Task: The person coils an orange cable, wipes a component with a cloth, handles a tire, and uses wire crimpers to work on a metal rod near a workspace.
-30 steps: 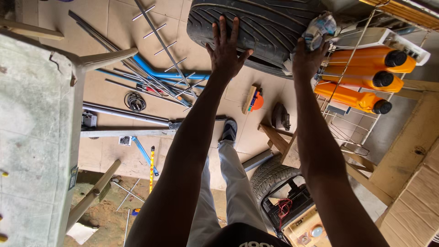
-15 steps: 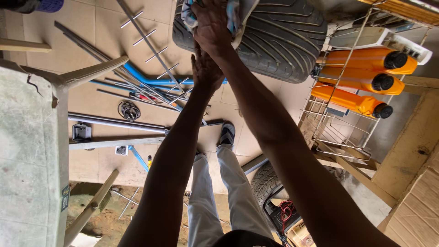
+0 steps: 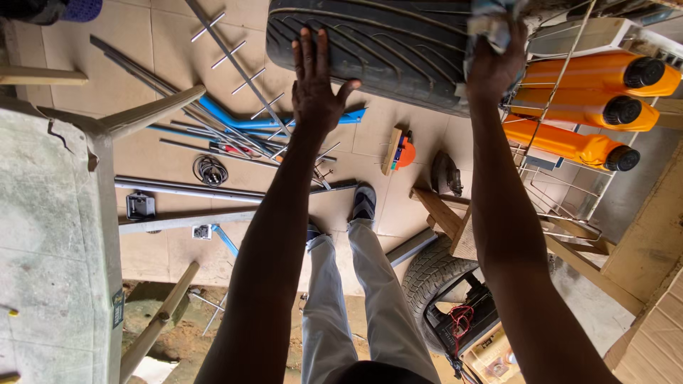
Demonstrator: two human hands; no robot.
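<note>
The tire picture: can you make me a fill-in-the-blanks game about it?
1. The left hand lies flat on the black ____.
2. The right hand presses a crumpled ____ against the tire.
3. The three bottles in the wire rack are ____ in colour.

Missing words: tire; cloth; orange

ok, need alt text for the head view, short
Seen from above, a person's left hand lies flat with fingers spread on the tread of a black tyre, while the right hand presses a cloth on it. Below are metal bars on the floor, and orange jugs in a wire rack at right.
</note>
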